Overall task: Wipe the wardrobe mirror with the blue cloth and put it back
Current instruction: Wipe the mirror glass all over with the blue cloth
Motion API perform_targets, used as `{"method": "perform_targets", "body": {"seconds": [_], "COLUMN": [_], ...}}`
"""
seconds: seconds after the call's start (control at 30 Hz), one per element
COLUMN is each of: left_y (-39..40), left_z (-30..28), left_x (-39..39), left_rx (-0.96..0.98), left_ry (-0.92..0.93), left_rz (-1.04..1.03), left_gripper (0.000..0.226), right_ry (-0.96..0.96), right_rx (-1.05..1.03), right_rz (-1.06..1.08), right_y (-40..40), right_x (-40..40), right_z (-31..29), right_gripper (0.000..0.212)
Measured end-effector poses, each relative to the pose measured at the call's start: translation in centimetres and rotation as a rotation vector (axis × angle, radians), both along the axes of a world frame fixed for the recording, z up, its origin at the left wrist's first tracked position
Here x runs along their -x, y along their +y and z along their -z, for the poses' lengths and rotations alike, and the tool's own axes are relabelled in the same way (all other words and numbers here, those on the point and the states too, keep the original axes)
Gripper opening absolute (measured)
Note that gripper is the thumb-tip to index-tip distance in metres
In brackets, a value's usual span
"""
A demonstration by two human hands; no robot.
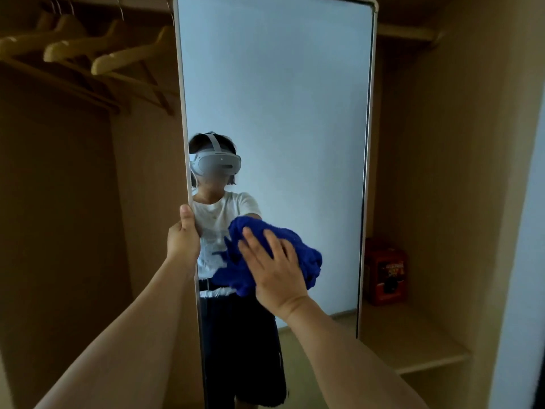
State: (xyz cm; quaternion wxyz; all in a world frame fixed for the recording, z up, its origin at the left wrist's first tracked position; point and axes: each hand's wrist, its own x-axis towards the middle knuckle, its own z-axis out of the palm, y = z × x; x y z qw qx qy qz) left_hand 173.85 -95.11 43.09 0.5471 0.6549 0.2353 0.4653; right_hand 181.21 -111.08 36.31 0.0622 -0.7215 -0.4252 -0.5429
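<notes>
A tall mirror (295, 98) with a pale frame stands upright in the middle of an open wooden wardrobe. My left hand (183, 234) grips the mirror's left frame edge at mid height, thumb on the front. My right hand (272, 268) lies flat, fingers spread, and presses a bunched blue cloth (300, 246) against the lower middle of the glass. The glass reflects a person in a headset, a white top and a dark skirt, along with the cloth.
Several wooden hangers (88, 51) hang on a rail at the upper left. A red box (385, 271) sits on a low wooden shelf (413, 340) to the right of the mirror. Wardrobe walls close in on both sides.
</notes>
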Motion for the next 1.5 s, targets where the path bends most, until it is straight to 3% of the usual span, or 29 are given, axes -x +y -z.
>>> {"method": "perform_targets", "body": {"seconds": [0.17,0.33,0.47,0.63,0.73,1.07,1.27,1.33,1.5], "left_y": [0.0,-0.1,-0.1,-0.4,-0.1,0.5,0.1,0.1,0.4], "left_z": [0.0,0.1,0.1,0.8,0.9,1.5,2.8,3.1,4.8], "left_x": [0.0,0.2,0.8,1.4,1.5,1.2,1.2,1.0,0.6], "left_rx": [0.023,0.063,-0.017,0.064,0.232,0.128,0.201,0.198,0.2], "left_ry": [-0.012,-0.074,0.049,-0.074,-0.168,0.041,0.032,-0.013,0.104], "left_rz": [0.019,0.088,0.051,0.193,0.342,0.142,0.174,0.187,0.116], "left_gripper": [0.05,0.051,0.034,0.035,0.034,0.042,0.043,0.044,0.051], "right_ry": [-0.136,-0.061,-0.014,-0.092,-0.146,-0.135,-0.227,-0.214,-0.103], "right_rx": [0.133,0.015,0.051,0.04,0.091,0.189,0.292,0.233,0.08], "right_rz": [-0.001,-0.06,-0.092,-0.101,-0.134,-0.078,-0.039,-0.041,-0.106], "right_y": [0.5,2.4,3.2,3.3,3.2,3.3,2.3,2.1,2.4], "right_x": [0.6,2.5,2.6,3.0,2.8,2.8,2.5,2.5,2.5], "right_z": [-1.6,-8.9,-12.3,-10.0,-7.2,-1.6,-4.9,-6.8,-9.3], "right_gripper": [0.054,0.053,0.071,0.053,0.053,0.046,0.051,0.05,0.049]}}
